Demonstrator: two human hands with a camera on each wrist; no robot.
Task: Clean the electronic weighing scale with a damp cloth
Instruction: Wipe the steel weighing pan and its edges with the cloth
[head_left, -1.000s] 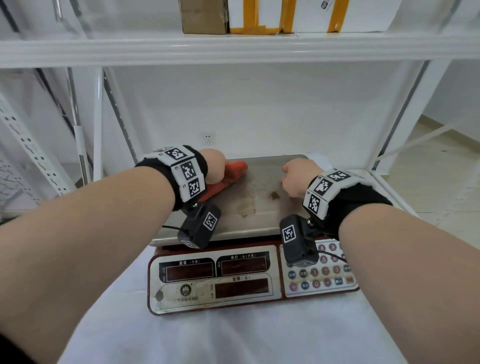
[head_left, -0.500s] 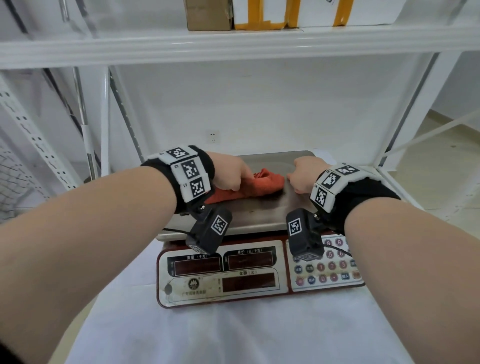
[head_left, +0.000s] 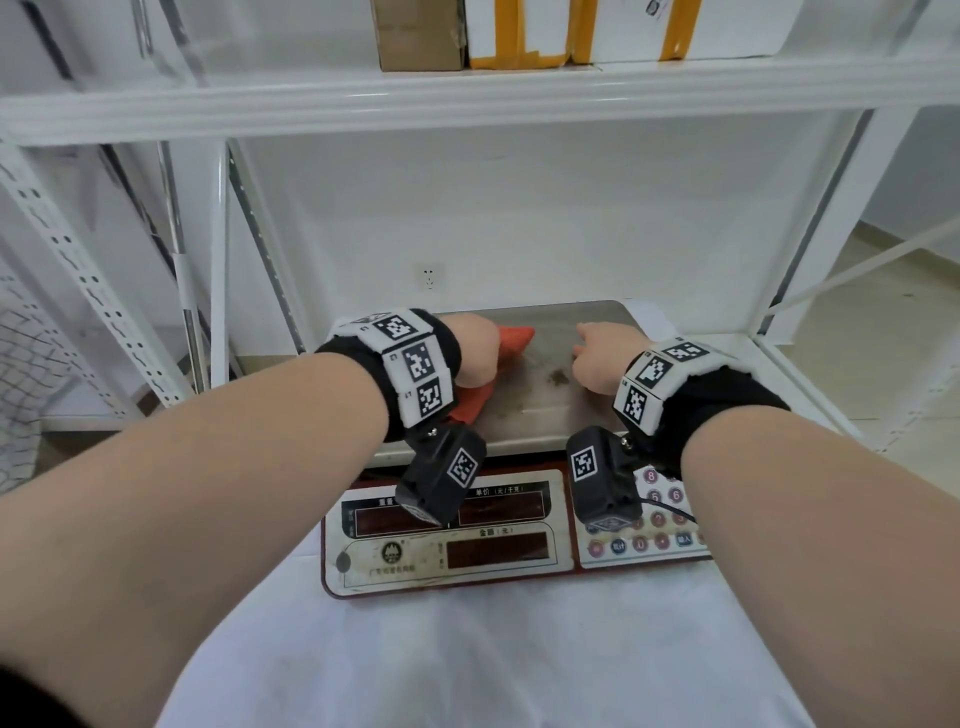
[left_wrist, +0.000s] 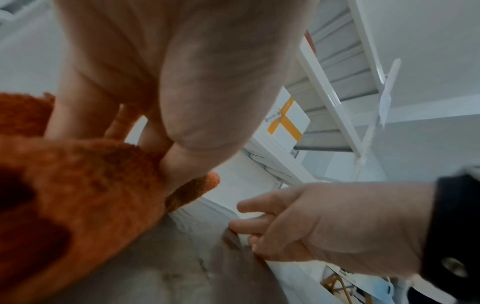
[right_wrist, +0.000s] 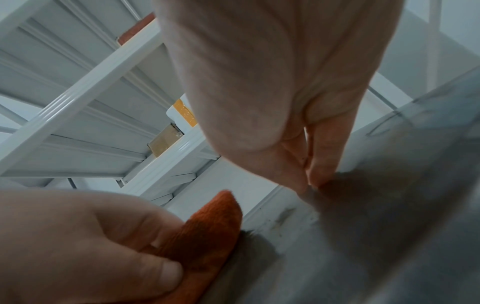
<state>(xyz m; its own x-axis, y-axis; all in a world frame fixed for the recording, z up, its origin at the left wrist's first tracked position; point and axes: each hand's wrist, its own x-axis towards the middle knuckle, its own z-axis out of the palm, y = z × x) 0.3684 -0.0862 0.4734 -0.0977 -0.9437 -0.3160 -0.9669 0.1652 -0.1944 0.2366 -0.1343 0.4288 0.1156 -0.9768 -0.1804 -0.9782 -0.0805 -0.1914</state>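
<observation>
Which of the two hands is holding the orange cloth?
The left hand grips the orange cloth on the scale's metal pan. The right hand holds nothing; its fingers only rest on the pan.

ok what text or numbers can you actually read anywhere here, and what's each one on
"单价 (元/千克)": above the middle display of the red and cream electronic scale's front panel.
"金额 (元)": above that panel's lower display.
"8", "6": round buttons on the scale's keypad; the other buttons are too blurred.
Line under the panel's round logo: too small.
Label on the white box with yellow tape on the upper shelf: unreadable.
</observation>
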